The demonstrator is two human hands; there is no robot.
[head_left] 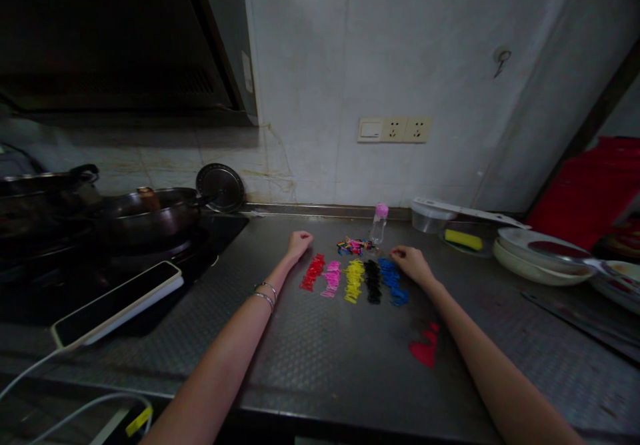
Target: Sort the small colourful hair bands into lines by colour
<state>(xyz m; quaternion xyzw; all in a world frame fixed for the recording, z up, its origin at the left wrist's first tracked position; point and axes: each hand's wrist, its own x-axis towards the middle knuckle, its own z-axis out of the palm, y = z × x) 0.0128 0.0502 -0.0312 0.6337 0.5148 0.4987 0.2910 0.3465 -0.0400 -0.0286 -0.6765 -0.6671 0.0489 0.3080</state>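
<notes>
Sorted by colour on the metal counter are piles of what look like small rubber bands: red (313,272), pink (331,279), yellow (354,281), black (373,281) and blue (394,282). Behind them lies a mixed-colour heap (354,246), with a clear bottle with a pink cap (379,223) standing beside it. My left hand (300,243) rests just behind the red pile, fingers curled closed. My right hand (412,262) is at the right of the blue pile, its fingertips pinched together. Anything inside either hand is too small or hidden to make out.
A phone (117,303) with a cable lies left, by the stove with its pans (150,215). At right are a plastic tub (431,217), a yellow sponge (463,240) and stacked bowls (535,268). A red heart-shaped patch (425,347) is near my right forearm.
</notes>
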